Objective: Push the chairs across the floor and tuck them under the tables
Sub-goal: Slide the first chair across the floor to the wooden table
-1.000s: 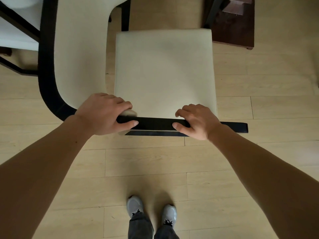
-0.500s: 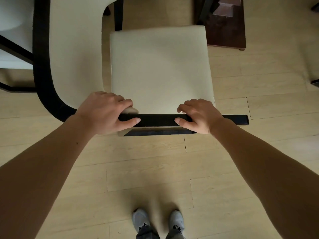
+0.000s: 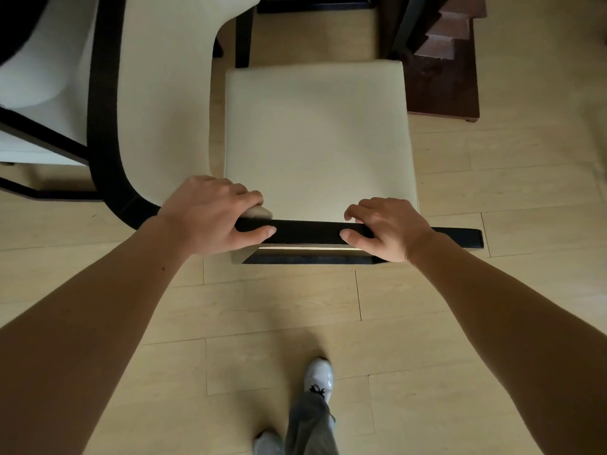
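Fingers of the left hand curl over the black top bar of the chair, with the thumb pressed along the near side of the bar. The right hand holds the same bar the same way, fingers over the far side and thumb on the near side. Both hands are closed tight around it, one near each end.

The chair has a cream seat and stands on the pale wood floor, right in front of the person. Its left side is just beside the table, which has a cream top and a dark curved edge. The seat is not under the table top.

Past the far end of the seat stands a dark table leg. To the right of the seat sits a dark brown wooden piece on the floor. Down below, a white shoe and a grey trouser leg show between the arms.
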`<state>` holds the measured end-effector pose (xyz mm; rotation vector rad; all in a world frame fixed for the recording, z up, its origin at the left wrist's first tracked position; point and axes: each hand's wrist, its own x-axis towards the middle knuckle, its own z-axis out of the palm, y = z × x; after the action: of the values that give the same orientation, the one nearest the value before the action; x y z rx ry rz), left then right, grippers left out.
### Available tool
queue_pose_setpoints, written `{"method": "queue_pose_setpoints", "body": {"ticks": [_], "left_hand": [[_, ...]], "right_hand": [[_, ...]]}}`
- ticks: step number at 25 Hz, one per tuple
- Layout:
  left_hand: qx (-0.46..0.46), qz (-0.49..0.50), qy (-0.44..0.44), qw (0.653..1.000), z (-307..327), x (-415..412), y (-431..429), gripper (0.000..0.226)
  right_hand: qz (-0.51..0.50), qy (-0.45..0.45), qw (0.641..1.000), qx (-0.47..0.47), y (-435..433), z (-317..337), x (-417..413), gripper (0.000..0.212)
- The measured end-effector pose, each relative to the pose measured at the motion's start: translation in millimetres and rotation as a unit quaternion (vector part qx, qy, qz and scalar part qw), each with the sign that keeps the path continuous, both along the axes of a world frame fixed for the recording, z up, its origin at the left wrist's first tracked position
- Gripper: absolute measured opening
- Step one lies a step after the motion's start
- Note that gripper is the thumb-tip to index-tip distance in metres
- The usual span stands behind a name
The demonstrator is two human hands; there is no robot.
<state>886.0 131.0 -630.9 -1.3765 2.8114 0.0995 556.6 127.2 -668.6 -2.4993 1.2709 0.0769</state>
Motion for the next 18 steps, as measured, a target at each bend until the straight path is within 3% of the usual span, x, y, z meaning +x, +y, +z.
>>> {"method": "queue_pose_setpoints", "body": {"ticks": [18], "left_hand": [[0.044,0.008,0.023,0.999,4.8,0.0,-105.0,0.068]], "right_hand": [[0.017,0.015,0.999,0.031,-107.3,6.1,3.7,0.080]]}}
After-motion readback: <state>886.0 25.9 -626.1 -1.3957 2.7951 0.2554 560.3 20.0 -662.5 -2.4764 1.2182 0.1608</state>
